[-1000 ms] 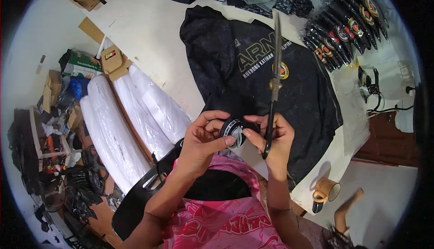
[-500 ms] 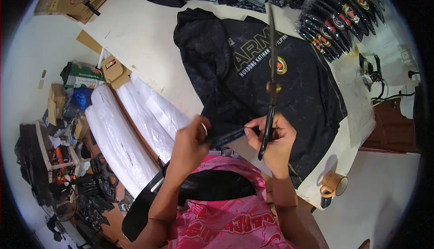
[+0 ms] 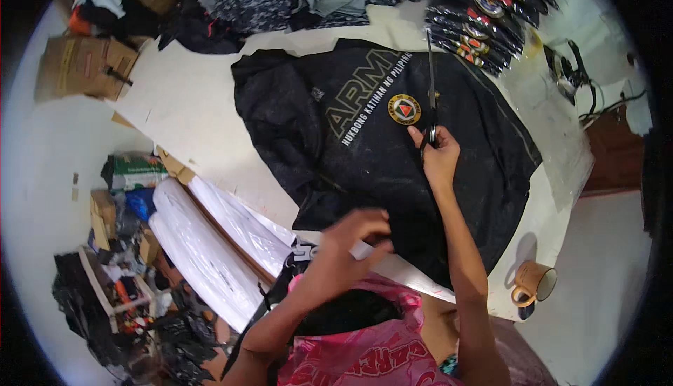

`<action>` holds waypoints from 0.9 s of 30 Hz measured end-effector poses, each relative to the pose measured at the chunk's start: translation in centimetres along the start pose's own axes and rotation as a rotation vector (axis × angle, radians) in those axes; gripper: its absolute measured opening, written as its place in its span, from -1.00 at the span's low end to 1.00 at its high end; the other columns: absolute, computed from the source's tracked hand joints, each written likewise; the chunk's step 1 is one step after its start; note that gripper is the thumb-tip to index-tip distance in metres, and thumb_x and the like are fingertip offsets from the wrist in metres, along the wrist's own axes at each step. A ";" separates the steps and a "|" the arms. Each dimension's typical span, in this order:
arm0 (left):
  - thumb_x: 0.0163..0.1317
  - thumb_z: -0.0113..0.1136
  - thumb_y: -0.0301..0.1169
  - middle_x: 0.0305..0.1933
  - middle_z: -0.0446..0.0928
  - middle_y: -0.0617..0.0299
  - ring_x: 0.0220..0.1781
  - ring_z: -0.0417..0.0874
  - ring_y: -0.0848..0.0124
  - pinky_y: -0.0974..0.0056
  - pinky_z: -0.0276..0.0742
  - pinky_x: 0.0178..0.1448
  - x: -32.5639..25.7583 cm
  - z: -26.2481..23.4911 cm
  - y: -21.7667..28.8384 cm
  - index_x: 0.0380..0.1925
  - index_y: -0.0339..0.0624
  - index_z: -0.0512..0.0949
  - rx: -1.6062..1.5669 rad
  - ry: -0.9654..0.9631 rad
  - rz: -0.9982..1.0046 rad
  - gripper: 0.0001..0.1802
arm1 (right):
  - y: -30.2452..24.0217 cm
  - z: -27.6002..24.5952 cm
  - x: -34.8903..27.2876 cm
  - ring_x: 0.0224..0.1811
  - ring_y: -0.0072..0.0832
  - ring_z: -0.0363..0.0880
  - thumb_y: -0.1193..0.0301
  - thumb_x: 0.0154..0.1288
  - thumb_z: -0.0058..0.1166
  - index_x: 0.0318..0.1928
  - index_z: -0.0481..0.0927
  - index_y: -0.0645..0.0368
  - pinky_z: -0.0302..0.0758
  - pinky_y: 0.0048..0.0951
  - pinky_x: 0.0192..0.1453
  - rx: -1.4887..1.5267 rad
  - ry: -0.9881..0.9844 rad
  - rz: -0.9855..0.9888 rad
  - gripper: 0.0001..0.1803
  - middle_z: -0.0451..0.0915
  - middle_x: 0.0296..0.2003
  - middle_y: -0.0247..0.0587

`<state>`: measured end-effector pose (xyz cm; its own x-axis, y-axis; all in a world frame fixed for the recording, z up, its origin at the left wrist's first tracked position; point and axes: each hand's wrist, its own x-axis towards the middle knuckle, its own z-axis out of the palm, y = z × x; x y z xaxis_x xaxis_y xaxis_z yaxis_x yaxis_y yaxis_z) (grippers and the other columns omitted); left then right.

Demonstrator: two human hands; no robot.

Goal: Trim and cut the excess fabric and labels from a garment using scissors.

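- Right hand (image 3: 443, 158) moved toward the worktop's (image 3: 189, 98) far edge, gripping scissors (image 3: 432, 84).
- Left hand (image 3: 343, 246) blurs; I can't tell its grip.
- Handling black shirt (image 3: 378, 165), I think; next needs careful scissors.

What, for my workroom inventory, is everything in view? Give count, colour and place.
table: one, white, centre
garment: one, black, on table
scissors: one pair, dark, over garment
packaged garments: several, black, upper right
clothing pile: one, grey and patterned, top
cardboard boxes: several, brown, left
wrapped rolls: at least two, white, left
clutter: uncountable, mixed, lower left
mug: one, tan, lower right
appliance: one, dark, right
worn shirt: one, pink, bottom
left hand: one, bare, blurred, with whitish piece
right hand: one, bare, holding scissors
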<state>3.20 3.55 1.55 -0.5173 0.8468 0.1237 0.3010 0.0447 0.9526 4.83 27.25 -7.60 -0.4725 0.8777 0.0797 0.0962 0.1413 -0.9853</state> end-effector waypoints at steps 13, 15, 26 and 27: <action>0.11 0.34 -0.44 -0.08 0.63 -0.01 -0.03 0.67 0.16 0.22 0.53 0.10 6.1 0.3 -3.2 -0.14 -0.27 0.62 0.092 -0.331 -0.019 -0.71 | 1.2 -0.7 0.3 -0.66 -0.73 0.18 0.36 0.00 0.46 -0.64 0.35 0.20 0.21 -0.53 -0.61 -0.068 -0.050 -0.072 -0.55 0.33 -0.75 -0.45; 0.11 0.32 -0.49 -0.04 0.63 0.04 -0.01 0.66 0.25 0.23 0.53 0.10 11.2 -2.3 -6.1 -0.13 -0.27 0.61 0.341 -0.001 0.037 -0.71 | 1.2 -0.4 0.5 -0.65 -0.72 0.20 0.35 -0.03 0.47 -0.64 0.35 0.21 0.27 -0.49 -0.58 -0.084 -0.013 -0.107 -0.54 0.35 -0.74 -0.39; -0.05 0.40 0.07 -0.28 0.65 -0.11 -0.31 0.69 0.09 0.14 0.56 -0.23 38.2 -11.5 -14.5 -0.35 -0.28 0.65 0.713 -0.071 -0.557 -0.43 | 1.1 -0.8 0.4 -0.57 -0.80 0.18 0.43 -0.04 0.48 -0.57 0.48 0.28 0.20 -0.57 -0.54 -0.038 -0.046 -0.052 -0.65 0.31 -0.67 -0.61; -0.01 0.41 -0.02 -0.40 0.64 -0.05 -0.42 0.65 0.15 0.18 0.53 -0.31 38.3 -11.5 -13.5 -0.43 -0.29 0.64 0.705 0.044 -0.229 -0.52 | 1.1 -0.8 0.4 -0.59 -0.76 0.18 0.40 -0.06 0.49 -0.58 0.46 0.27 0.24 -0.54 -0.55 -0.048 -0.050 -0.032 -0.62 0.31 -0.69 -0.53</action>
<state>-29.88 29.33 -3.40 -0.6558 0.7543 -0.0315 0.6171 0.5595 0.5533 5.47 28.10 -8.52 -0.5191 0.8486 0.1023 0.1220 0.1921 -0.9738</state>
